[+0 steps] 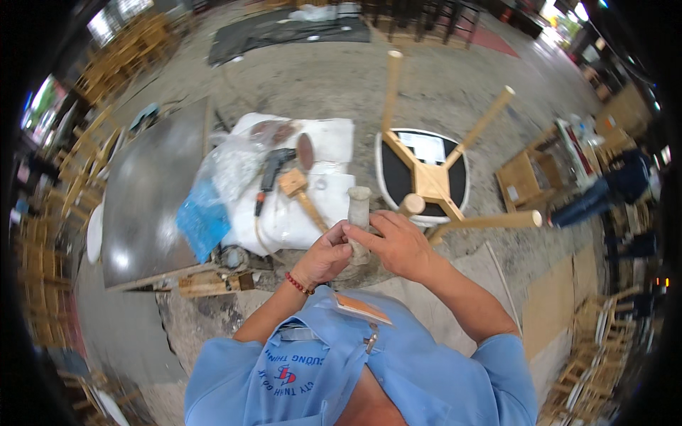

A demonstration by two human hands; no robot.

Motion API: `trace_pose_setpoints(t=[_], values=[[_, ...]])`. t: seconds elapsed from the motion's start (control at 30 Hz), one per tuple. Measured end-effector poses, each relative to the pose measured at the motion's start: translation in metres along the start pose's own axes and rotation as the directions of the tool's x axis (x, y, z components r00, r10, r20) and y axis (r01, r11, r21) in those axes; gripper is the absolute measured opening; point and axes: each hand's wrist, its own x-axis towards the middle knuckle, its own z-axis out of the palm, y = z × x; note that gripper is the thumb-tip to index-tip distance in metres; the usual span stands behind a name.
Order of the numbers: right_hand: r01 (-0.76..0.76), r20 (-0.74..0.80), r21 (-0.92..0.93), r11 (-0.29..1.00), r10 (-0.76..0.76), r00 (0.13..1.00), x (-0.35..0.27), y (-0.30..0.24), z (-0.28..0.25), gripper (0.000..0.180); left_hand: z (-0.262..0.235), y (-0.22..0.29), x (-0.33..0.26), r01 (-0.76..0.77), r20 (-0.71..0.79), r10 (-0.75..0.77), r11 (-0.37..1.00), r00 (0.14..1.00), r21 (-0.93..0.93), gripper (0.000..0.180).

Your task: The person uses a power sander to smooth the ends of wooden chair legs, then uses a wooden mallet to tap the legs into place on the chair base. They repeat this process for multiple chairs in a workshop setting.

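Note:
A pale, whitish cylinder with a wider top end (359, 213), spool-like in shape, stands upright before my chest. My left hand (325, 257) is closed about its lower part, thumb and fingers pressed together. From the other side my right hand (399, 243) lays its fingers across the cylinder's middle. To the right, an upturned stool or chair (432, 183) with round wooden legs and a black underside rests near my right hand. A wooden mallet (302, 197) lies just beyond my left hand, with a dark power tool (274, 170) beside it.
White sheeting (334, 138) under the tools carries a clear plastic bag (234, 167), a blue bag (202, 216) and a brown sanding disc (305, 150). A dark tabletop (156, 199) stands left. At right are a wooden cabinet (522, 184) and another person's legs (586, 202). Wooden chairs line both sides.

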Motion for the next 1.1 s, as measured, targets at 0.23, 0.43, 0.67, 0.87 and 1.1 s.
trace_pose_setpoints(t=[0.23, 0.43, 0.67, 0.87, 1.1], values=[[-0.216, -0.262, 0.065, 0.974, 0.225, 0.938, -0.07, 0.022, -0.019, 0.056, 0.045, 0.013, 0.045, 0.151, 0.256, -0.242, 0.932, 0.936, 0.33, 0.062], [-0.425, -0.351, 0.519, 0.742, 0.638, 0.685, -0.068, 0.019, -0.036, 0.044, 0.036, -0.004, 0.102, -0.07, 0.031, 0.092, 0.45, 0.995, 0.89, 0.056], [-0.584, -0.143, 0.553, 0.594, 0.759, 0.636, -0.026, 0.035, -0.05, 0.037, 0.038, -0.026, 0.135, -0.084, 0.056, 0.071, 0.498, 0.996, 0.863, 0.055], [-0.621, -0.081, 0.428, 0.656, 0.712, 0.697, -0.022, 0.049, -0.046, 0.034, 0.037, -0.022, 0.134, -0.096, 0.069, 0.072, 0.497, 0.995, 0.862, 0.054], [-0.646, -0.085, 0.422, 0.636, 0.737, 0.671, -0.014, 0.048, -0.053, 0.037, 0.033, -0.022, 0.134, -0.039, 0.028, 0.03, 0.518, 0.999, 0.854, 0.055]])
